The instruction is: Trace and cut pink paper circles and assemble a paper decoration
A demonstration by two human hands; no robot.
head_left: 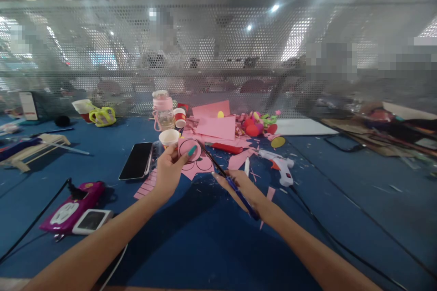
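Observation:
Between the thumb and fingers of my left hand (170,168) is a piece of pink paper (186,145) with a dark circle drawn on it. My right hand (241,186) is closed around a pair of scissors (235,187) with blue handles. Their dark blades point up and left and reach the right edge of the held paper. Just below the paper, a pink sheet with more drawn circles (204,163) lies on the table. A white paper cup (169,136) stands right behind my left hand. A red-handled tool (227,148) lies beyond the scissors.
A white glue gun (285,170) with a black cord lies to the right. Pink paper sheets (216,127) and scraps are piled at the back, near a clear bottle with a pink lid (163,111). A phone (136,161) and a magenta case (73,207) lie left.

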